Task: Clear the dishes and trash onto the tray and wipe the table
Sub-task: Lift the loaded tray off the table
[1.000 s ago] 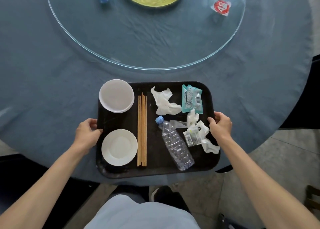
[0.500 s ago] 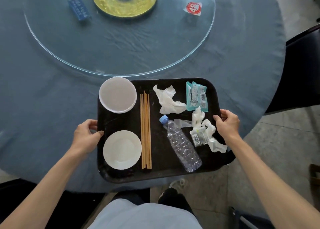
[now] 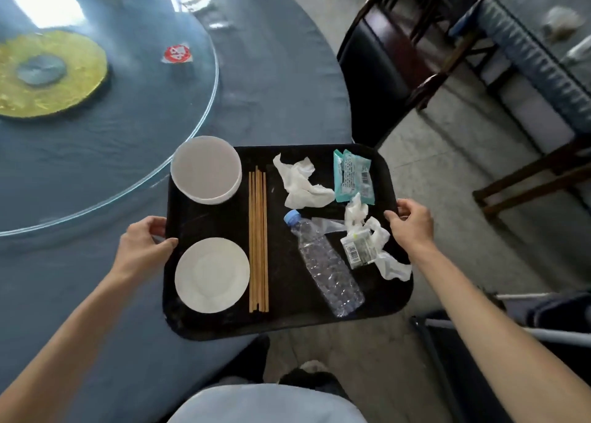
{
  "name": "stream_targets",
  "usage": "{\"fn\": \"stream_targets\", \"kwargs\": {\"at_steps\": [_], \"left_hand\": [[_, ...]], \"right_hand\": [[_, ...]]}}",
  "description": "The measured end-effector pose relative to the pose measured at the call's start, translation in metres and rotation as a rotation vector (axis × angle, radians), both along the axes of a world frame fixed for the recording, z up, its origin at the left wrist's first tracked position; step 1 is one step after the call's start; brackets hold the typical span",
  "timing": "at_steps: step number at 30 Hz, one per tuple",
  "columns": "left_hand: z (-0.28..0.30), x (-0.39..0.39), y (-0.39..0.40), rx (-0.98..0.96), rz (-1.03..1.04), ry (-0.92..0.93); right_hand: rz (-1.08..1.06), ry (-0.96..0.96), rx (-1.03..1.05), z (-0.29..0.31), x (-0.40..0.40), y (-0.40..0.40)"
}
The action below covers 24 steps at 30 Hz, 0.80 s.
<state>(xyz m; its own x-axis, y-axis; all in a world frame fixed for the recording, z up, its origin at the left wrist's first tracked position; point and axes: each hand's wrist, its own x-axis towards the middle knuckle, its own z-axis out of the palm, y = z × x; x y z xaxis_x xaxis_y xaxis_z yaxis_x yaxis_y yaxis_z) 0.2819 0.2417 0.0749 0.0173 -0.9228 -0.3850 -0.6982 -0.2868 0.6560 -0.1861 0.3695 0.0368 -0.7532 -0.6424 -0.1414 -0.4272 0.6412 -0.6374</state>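
A black tray (image 3: 287, 322) is held up, half over the table edge and half over the floor. My left hand (image 3: 142, 246) grips its left rim and my right hand (image 3: 411, 223) grips its right rim. On the tray lie a white bowl (image 3: 206, 168), a white plate (image 3: 211, 275), wooden chopsticks (image 3: 257, 240), a crushed plastic bottle (image 3: 323, 261), crumpled tissues (image 3: 300, 183), a teal wrapper (image 3: 351, 176) and more wrappers and tissue (image 3: 367, 246).
The round table (image 3: 271, 103) has a blue cloth and a glass turntable (image 3: 128, 128) bearing a yellow centre disc (image 3: 48, 74) and a red sticker (image 3: 176, 53). A dark chair (image 3: 383, 55) stands at the right, and a bench (image 3: 527, 71) beyond it.
The tray has swung to the right, off the table, with both hands still gripping its rims. The view has turned right, bringing the chair and floor into sight.
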Motion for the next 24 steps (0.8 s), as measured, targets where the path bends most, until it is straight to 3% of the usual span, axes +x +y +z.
{"fn": "stream_targets", "kwargs": {"at_steps": [9, 24], "left_hand": [[0.050, -0.148, 0.027, -0.034, -0.292, 0.049], [0.124, -0.435, 0.158, 0.031, -0.771, 0.235]], "right_hand": [[-0.284, 0.007, -0.052, 0.061, -0.092, 0.165], [-0.742, 0.046, -0.158, 0.154, -0.203, 0.467]]}}
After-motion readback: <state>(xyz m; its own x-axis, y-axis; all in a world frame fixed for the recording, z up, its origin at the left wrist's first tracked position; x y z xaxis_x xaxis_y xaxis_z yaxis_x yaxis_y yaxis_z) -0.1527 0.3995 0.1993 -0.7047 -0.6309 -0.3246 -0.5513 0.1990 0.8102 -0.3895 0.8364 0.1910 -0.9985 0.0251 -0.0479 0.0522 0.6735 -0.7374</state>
